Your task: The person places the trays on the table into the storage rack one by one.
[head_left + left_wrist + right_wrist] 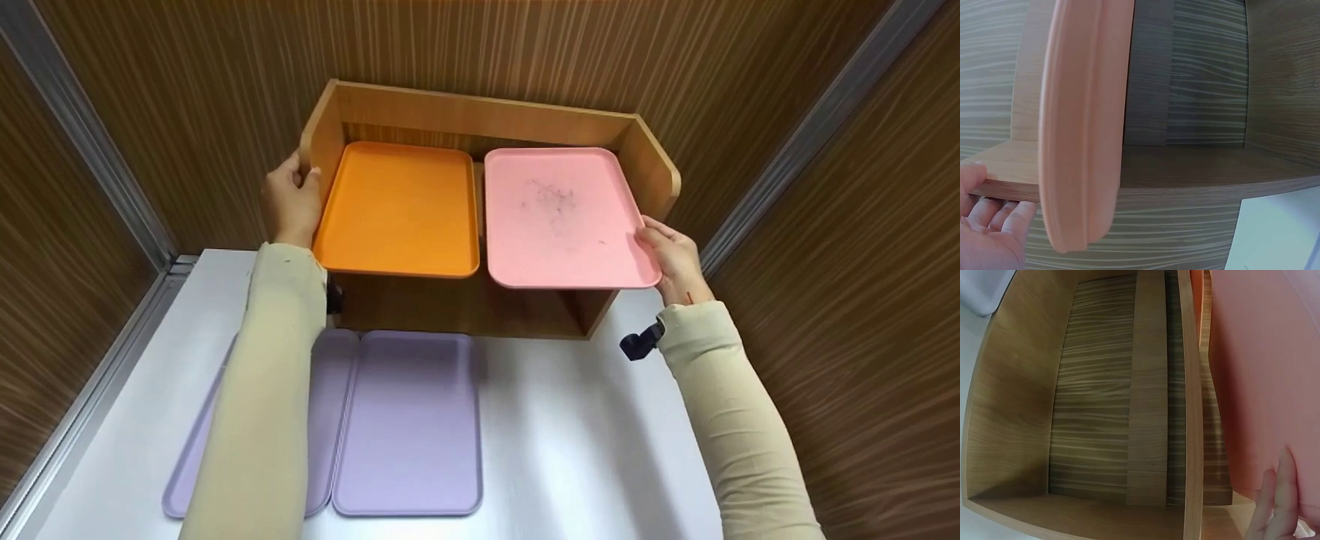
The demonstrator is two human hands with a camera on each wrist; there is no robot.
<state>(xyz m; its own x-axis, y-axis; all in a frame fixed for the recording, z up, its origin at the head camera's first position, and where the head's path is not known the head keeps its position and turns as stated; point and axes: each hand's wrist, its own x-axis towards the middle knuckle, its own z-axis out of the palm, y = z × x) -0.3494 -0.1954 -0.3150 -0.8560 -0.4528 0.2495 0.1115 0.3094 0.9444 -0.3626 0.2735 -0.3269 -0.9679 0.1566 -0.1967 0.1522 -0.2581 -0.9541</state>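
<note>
A wooden shelf unit [480, 105] stands against the back wall, its left side panel pinched between the thumb and fingers of my left hand [292, 199]. On its upper level lies an orange tray [401, 210], close beside that hand. To the right of it is a pink tray [559, 225] with dark scuff marks. My right hand [675, 259] grips the pink tray by its right edge, thumb on top and fingers underneath. In the right wrist view, fingers [1286, 489] press against the pink tray's underside. Both trays overhang the shelf's front.
Two lilac trays [409, 427] lie side by side on the white surface [570, 450] in front; my left sleeve covers part of the left one. Below the upper shelf is an open compartment [1095, 405]. Wood-grain walls with metal edge strips [817, 142] enclose the space.
</note>
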